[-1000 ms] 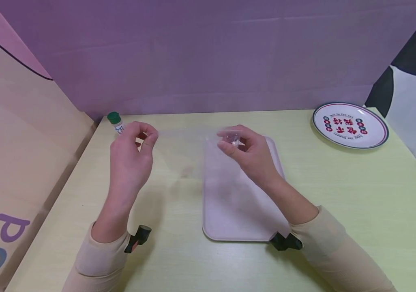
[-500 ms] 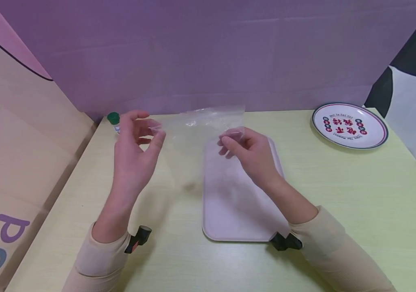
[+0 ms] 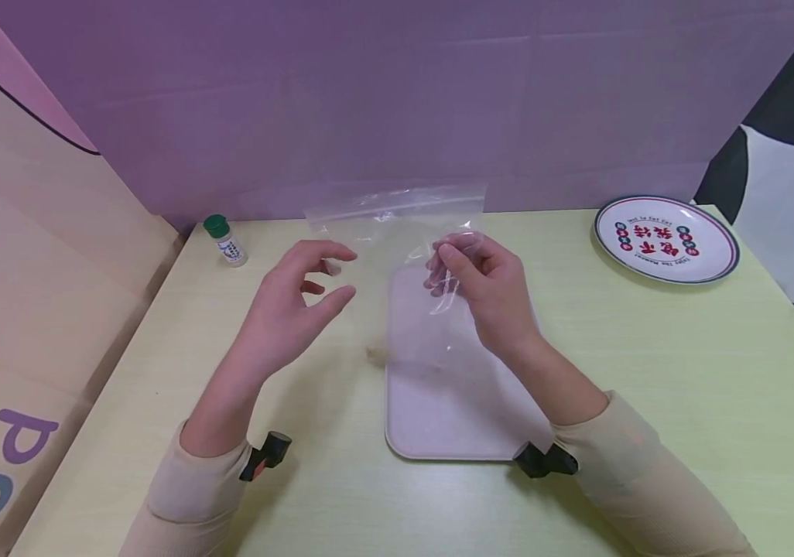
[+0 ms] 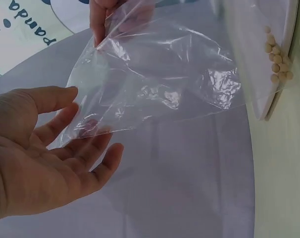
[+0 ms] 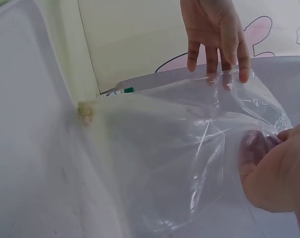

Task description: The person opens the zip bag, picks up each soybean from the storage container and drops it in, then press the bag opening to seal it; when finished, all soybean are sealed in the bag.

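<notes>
A clear zip bag (image 3: 397,216) hangs upright above the table, its zip strip at the top. My right hand (image 3: 491,290) pinches its right side between thumb and fingers. Beside the left edge is my left hand (image 3: 289,305), thumb and fingers spread apart; in the left wrist view some fingertips (image 4: 93,144) lie behind the film, and whether they touch it I cannot tell. Several small round beige tablets (image 4: 276,62) are gathered in the bag's bottom corner, which in the head view lies by the left edge of the pale tray (image 3: 439,418).
A small bottle (image 3: 231,249) with a green cap and white label stands at the table's back left. On the back right sits a white oval plate (image 3: 669,269) with red lettering. A purple cloth (image 3: 397,100) hangs behind the table (image 3: 327,495).
My left hand has let go of the bag's edge, spread its fingers and moved right and a little down. The bag's top has come up into view, while my right hand still holds it.
</notes>
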Motion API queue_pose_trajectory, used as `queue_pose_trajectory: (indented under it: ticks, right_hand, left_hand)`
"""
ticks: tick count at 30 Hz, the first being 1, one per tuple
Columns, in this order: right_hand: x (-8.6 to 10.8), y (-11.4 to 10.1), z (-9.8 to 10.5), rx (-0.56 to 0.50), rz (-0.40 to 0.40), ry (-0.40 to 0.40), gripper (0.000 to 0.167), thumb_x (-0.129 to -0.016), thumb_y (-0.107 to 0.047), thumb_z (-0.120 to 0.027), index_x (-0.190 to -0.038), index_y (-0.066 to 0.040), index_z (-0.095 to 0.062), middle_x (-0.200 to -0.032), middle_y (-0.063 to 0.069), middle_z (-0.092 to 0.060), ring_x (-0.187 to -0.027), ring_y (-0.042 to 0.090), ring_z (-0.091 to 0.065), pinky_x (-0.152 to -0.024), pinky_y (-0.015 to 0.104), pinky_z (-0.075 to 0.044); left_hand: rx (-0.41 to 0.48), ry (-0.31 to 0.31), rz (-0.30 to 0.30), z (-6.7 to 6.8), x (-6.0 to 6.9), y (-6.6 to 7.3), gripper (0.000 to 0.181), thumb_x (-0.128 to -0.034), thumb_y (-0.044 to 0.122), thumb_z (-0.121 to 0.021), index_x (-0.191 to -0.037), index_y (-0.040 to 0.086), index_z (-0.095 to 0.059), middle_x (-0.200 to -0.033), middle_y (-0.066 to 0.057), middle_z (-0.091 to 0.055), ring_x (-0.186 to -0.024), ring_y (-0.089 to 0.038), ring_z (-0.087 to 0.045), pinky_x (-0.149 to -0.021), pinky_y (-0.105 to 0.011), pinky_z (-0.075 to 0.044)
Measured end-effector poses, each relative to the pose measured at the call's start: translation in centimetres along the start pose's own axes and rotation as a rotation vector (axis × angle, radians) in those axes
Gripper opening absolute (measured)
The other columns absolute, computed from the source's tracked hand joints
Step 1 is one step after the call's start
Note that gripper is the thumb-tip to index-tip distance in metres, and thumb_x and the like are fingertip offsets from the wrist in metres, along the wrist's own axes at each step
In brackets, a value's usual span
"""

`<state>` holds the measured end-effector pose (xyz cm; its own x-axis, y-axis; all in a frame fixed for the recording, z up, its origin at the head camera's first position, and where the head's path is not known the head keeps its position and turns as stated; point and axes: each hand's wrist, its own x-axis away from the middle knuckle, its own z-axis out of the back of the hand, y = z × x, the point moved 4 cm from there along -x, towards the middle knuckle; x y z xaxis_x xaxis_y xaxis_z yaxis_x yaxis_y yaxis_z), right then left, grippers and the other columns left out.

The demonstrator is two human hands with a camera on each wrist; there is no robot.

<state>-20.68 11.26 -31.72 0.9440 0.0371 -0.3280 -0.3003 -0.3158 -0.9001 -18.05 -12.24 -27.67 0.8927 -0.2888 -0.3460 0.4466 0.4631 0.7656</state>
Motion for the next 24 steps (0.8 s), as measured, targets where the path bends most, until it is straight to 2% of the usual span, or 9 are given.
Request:
queue_pose_trajectory:
  ticks: [5, 9, 12, 17, 20, 24]
  right_hand:
    - [0.1, 0.2, -0.2, -0.073, -0.05, -0.01, 0.009, -0.1, 0.003, -0.059, -0.104, 0.004, -0.066, -0.083, 0.009, -0.067, -0.07, 0.021, -0.067, -0.068, 0.032, -0.061]
    - [0.1, 0.3, -0.2, -0.1, -0.088, -0.024, 0.009, -0.1, 0.001, -0.059, -0.103, 0.0, -0.067, -0.085, 0.009, -0.067, -0.073, 0.022, -0.068, -0.072, 0.034, -0.061]
    - [0.1, 0.5, -0.1, -0.058, -0.122, -0.035, 0.008, -0.1, -0.003, -0.061, -0.105, -0.001, -0.067, -0.088, 0.009, -0.067, -0.075, 0.022, -0.069, -0.074, 0.037, -0.061]
    - [0.0, 0.9, 0.0, 0.066, -0.194, -0.051, 0.016, -0.1, -0.007, -0.063, -0.116, -0.004, -0.064, -0.096, 0.009, -0.068, -0.085, 0.025, -0.07, -0.074, 0.04, -0.062]
    - [-0.1, 1.2, 0.1, 0.128, -0.247, -0.052, 0.028, -0.1, -0.009, -0.063, -0.127, -0.004, -0.059, -0.109, 0.011, -0.066, -0.098, 0.028, -0.068, -0.081, 0.039, -0.06]
    - [-0.3, 1.5, 0.5, 0.209, -0.288, -0.005, 0.044, -0.1, -0.011, -0.061, -0.141, -0.001, -0.048, -0.126, 0.013, -0.059, -0.113, 0.025, -0.061, -0.093, 0.038, -0.056]
  left_hand:
    - [-0.012, -0.047, 0.019, -0.2, -0.3, -0.6, 0.034, -0.092, 0.005, -0.073, -0.124, 0.014, -0.068, -0.122, 0.001, -0.063, -0.105, -0.016, -0.059, -0.086, -0.044, -0.052]
    - [-0.006, -0.031, 0.048, -0.3, -0.5, -1.1, 0.029, -0.093, 0.001, -0.07, -0.12, 0.01, -0.07, -0.116, -0.003, -0.066, -0.101, -0.017, -0.061, -0.088, -0.038, -0.053]
    - [0.0, 0.006, 0.084, -0.2, -0.6, -1.4, 0.025, -0.0947, -0.001, -0.067, -0.118, 0.008, -0.07, -0.109, -0.005, -0.064, -0.098, -0.019, -0.065, -0.087, -0.035, -0.054]
    - [0.018, 0.034, 0.166, 0.3, -0.6, -1.8, 0.028, -0.098, -0.005, -0.058, -0.12, 0.007, -0.069, -0.103, -0.009, -0.056, -0.086, -0.02, -0.07, -0.075, -0.033, -0.058]
    - [0.004, 0.032, 0.204, 0.5, -0.8, -2.2, 0.03, -0.0989, -0.006, -0.055, -0.123, 0.007, -0.068, -0.108, -0.011, -0.056, -0.083, -0.022, -0.07, -0.073, -0.033, -0.06]
    - [-0.05, 0.034, 0.246, 0.9, -1.0, -3.1, 0.033, -0.0993, -0.006, -0.053, -0.126, 0.008, -0.067, -0.115, -0.012, -0.058, -0.083, -0.025, -0.068, -0.071, -0.033, -0.059]
